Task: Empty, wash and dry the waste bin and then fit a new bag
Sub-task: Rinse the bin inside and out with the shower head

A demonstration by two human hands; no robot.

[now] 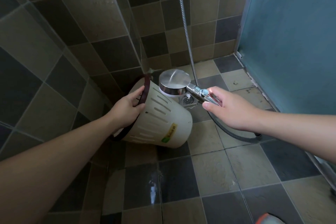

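bin (160, 116) tilts on its side, left hand (127, 107) curled round its rim, right hand (231, 109) pinching the shower head (174, 83) handle.

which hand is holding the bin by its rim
The left hand grips the tipped bin at its dark rim; the right hand holds the shower head handle instead.

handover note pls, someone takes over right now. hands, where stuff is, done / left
Left hand grips the rim of the bin, tipped sideways, held over the shower floor.
Right hand holds the shower head by its handle, face down over the bin, near the drain.
Done: no bag visible on the bin.
Left: wash, dry, fit a new bag; none in view.
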